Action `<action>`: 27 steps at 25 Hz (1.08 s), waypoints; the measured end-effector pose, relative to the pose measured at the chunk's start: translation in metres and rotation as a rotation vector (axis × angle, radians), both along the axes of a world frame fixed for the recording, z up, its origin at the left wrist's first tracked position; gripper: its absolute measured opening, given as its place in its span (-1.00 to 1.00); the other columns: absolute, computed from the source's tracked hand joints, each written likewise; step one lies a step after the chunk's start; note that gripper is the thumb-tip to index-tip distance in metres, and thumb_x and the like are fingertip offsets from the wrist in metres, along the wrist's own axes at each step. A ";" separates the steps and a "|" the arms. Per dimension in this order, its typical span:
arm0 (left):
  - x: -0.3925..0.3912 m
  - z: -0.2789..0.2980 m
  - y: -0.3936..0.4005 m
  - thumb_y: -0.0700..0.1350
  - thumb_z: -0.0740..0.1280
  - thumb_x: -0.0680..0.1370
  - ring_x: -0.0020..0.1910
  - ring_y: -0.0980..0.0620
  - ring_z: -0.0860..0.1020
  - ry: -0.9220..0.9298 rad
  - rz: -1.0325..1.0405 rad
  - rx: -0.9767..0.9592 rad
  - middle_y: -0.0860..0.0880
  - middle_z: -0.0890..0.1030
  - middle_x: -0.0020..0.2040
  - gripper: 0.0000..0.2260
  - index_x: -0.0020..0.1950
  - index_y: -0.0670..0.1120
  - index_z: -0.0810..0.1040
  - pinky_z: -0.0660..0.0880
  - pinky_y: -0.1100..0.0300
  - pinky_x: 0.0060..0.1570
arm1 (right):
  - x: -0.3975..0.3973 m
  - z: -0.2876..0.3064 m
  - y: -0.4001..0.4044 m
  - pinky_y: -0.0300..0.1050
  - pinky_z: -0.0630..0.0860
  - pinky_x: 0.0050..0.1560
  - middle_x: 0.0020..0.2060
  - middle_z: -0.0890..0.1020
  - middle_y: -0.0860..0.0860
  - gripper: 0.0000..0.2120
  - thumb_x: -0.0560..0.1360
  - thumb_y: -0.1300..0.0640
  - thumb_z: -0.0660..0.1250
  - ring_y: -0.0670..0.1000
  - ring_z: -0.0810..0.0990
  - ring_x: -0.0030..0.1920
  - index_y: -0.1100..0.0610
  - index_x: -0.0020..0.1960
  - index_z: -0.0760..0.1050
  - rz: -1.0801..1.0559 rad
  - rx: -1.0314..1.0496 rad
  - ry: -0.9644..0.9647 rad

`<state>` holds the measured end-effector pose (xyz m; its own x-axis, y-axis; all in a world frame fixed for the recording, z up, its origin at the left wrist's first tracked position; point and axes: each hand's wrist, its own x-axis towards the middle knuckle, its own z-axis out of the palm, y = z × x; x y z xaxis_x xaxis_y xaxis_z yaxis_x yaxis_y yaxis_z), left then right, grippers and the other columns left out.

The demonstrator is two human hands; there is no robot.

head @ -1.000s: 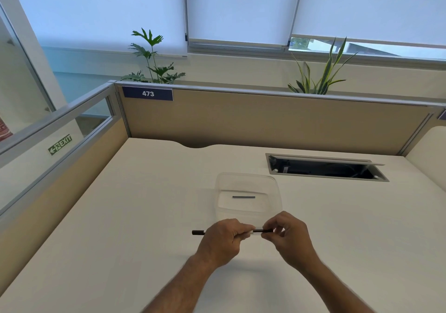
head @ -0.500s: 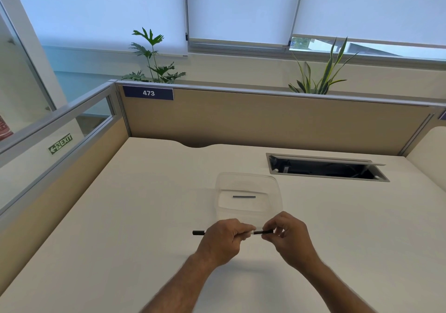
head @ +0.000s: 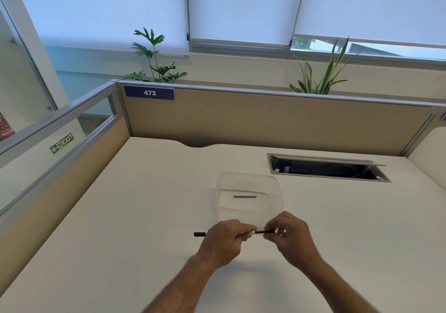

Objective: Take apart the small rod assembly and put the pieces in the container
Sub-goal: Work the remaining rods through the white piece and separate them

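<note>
A thin black rod assembly (head: 200, 234) lies level between my two hands, just above the desk and in front of the container. My left hand (head: 225, 241) is closed around its middle, and its left end sticks out past my fist. My right hand (head: 290, 236) pinches the right end between thumb and fingertips; a short stretch of rod shows between the hands. The clear plastic container (head: 275, 187) sits on the desk right behind my hands. One short grey rod piece (head: 245, 196) lies flat inside it.
A cable slot with a raised metal flap (head: 328, 168) opens in the desk at the back right. Beige partition walls (head: 265, 119) close the desk at the back and left. Two plants stand behind the partition.
Both hands stay on the rod in nearly the same place. My right fingers have shifted slightly on the rod's right end.
</note>
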<state>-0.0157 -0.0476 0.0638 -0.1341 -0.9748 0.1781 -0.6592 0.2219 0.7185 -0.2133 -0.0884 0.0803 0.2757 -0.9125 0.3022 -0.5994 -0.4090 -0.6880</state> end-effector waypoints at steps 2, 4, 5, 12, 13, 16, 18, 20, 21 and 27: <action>0.001 0.000 -0.001 -0.12 0.23 0.56 -0.12 0.07 0.60 -0.014 -0.003 -0.005 0.04 0.68 -0.11 -0.71 0.18 0.09 0.65 0.56 0.08 -0.10 | 0.000 0.001 0.000 -0.43 0.42 -0.37 -0.35 0.59 -0.17 -0.70 0.22 0.33 0.62 -0.08 0.58 -0.32 -0.03 -0.29 0.64 0.011 -0.007 -0.006; 0.001 -0.001 -0.001 -0.14 0.25 0.58 -0.12 0.08 0.59 -0.037 -0.010 -0.005 0.05 0.68 -0.11 -0.72 0.19 0.11 0.64 0.56 0.09 -0.11 | -0.001 0.002 -0.001 -0.43 0.42 -0.37 -0.35 0.59 -0.15 -0.71 0.22 0.33 0.62 -0.08 0.58 -0.32 -0.02 -0.29 0.64 0.030 -0.014 -0.008; 0.001 -0.001 -0.001 -0.14 0.25 0.58 -0.12 0.08 0.59 -0.039 -0.010 -0.003 0.05 0.68 -0.11 -0.72 0.20 0.12 0.64 0.56 0.09 -0.11 | -0.001 0.003 -0.001 -0.42 0.42 -0.37 -0.35 0.60 -0.14 -0.71 0.22 0.32 0.62 -0.08 0.58 -0.31 -0.02 -0.29 0.64 0.034 -0.014 -0.004; 0.000 -0.004 -0.001 -0.16 0.22 0.56 -0.11 0.12 0.60 -0.008 0.010 -0.013 0.08 0.69 -0.11 -0.67 0.22 0.12 0.62 0.57 0.09 -0.09 | -0.003 0.000 -0.004 -0.40 0.42 -0.36 -0.34 0.60 -0.12 -0.71 0.23 0.29 0.63 -0.07 0.58 -0.32 -0.05 -0.28 0.64 0.023 -0.003 0.016; 0.000 -0.005 -0.002 -0.18 0.22 0.55 -0.11 0.13 0.60 -0.007 0.013 -0.017 0.09 0.69 -0.12 -0.66 0.22 0.13 0.62 0.57 0.09 -0.09 | -0.003 0.000 -0.004 -0.40 0.42 -0.36 -0.34 0.60 -0.13 -0.71 0.23 0.30 0.63 -0.07 0.58 -0.32 -0.05 -0.28 0.64 0.024 -0.003 0.012; 0.000 -0.006 -0.003 -0.20 0.24 0.56 -0.12 0.14 0.59 -0.012 0.015 -0.025 0.09 0.68 -0.13 -0.65 0.22 0.16 0.61 0.57 0.10 -0.10 | -0.003 -0.001 -0.004 -0.41 0.42 -0.36 -0.34 0.60 -0.14 -0.71 0.23 0.31 0.62 -0.06 0.58 -0.32 -0.05 -0.28 0.64 0.029 -0.006 0.002; 0.000 -0.007 -0.003 -0.13 0.24 0.57 -0.13 0.15 0.59 -0.010 0.014 -0.029 0.10 0.68 -0.14 -0.69 0.22 0.17 0.61 0.57 0.11 -0.11 | -0.003 -0.001 -0.005 -0.42 0.42 -0.36 -0.33 0.61 -0.13 -0.71 0.23 0.30 0.62 -0.06 0.59 -0.32 -0.05 -0.28 0.64 0.035 -0.005 0.005; 0.000 -0.007 -0.002 -0.06 0.22 0.57 -0.14 0.15 0.58 -0.008 0.018 -0.030 0.11 0.68 -0.15 -0.71 0.22 0.18 0.60 0.57 0.11 -0.12 | -0.004 -0.002 -0.006 -0.43 0.41 -0.36 -0.33 0.61 -0.13 -0.70 0.24 0.30 0.62 -0.07 0.59 -0.32 -0.07 -0.27 0.64 0.043 -0.004 0.008; 0.000 -0.007 -0.002 -0.03 0.21 0.57 -0.15 0.15 0.58 -0.007 0.019 -0.030 0.11 0.68 -0.16 -0.71 0.21 0.18 0.60 0.57 0.12 -0.13 | -0.004 -0.002 -0.006 -0.43 0.41 -0.36 -0.33 0.61 -0.13 -0.69 0.24 0.30 0.62 -0.07 0.59 -0.32 -0.08 -0.26 0.64 0.050 -0.006 0.012; -0.002 -0.006 -0.002 0.03 0.16 0.56 -0.18 0.14 0.56 -0.062 -0.005 -0.057 0.11 0.66 -0.20 -0.72 0.21 0.22 0.54 0.55 0.16 -0.21 | -0.003 -0.001 -0.006 -0.42 0.41 -0.34 -0.32 0.61 -0.14 -0.71 0.27 0.27 0.61 -0.09 0.58 -0.33 -0.09 -0.21 0.66 0.088 -0.006 0.037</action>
<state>-0.0177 -0.0491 0.0573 -0.1518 -0.9625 0.2248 -0.7009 0.2652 0.6622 -0.2166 -0.0940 0.0789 0.3661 -0.8824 0.2955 -0.5861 -0.4653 -0.6633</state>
